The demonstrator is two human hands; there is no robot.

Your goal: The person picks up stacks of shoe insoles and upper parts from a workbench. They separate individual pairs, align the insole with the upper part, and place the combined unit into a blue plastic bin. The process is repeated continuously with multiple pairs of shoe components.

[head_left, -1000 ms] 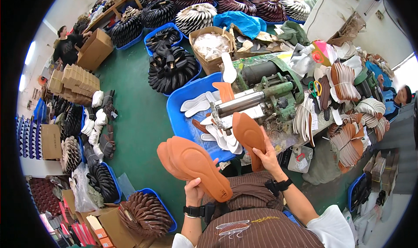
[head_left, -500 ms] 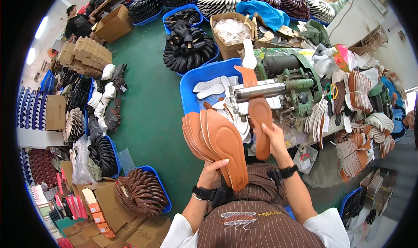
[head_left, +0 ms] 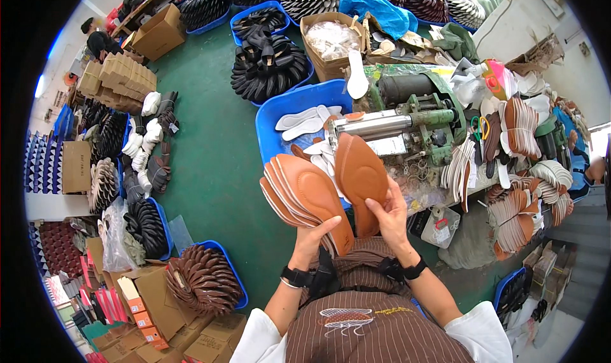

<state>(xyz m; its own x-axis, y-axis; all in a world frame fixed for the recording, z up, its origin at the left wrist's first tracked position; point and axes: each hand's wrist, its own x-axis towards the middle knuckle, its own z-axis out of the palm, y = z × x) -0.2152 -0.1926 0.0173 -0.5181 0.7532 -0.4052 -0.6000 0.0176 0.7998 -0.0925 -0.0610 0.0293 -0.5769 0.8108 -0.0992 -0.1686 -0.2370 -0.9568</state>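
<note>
My left hand (head_left: pixel 310 241) grips a fanned stack of brown insoles (head_left: pixel 305 183) with pale undersides, heel ends toward me. Close beside it, my right hand (head_left: pixel 391 215) holds another brown insole (head_left: pixel 360 170), thumb on its upper face; it leans against the stack's right side. I cannot tell whether more than one insole is in that hand. Just beyond stands a green machine (head_left: pixel 433 124) with shiny metal rollers (head_left: pixel 375 125). A small brown piece (head_left: pixel 354 116) shows behind the rollers. White insoles (head_left: pixel 304 122) lie in the blue bin (head_left: pixel 268 130) left of the machine.
One white insole (head_left: pixel 358 76) lies at the machine's far corner. Scissors (head_left: pixel 482 128) and tied insole bundles (head_left: pixel 522 127) cover the bench at right. Blue tubs of black shoe parts (head_left: pixel 270 70) and a tub of brown ones (head_left: pixel 203 280) stand on the green floor (head_left: pixel 210 153). A person (head_left: pixel 102 41) is far left.
My right hand has come from in front of the rollers to the stack, bringing its insole beside it. The brown piece behind the rollers shows much less. The left hand's stack has shifted slightly up.
</note>
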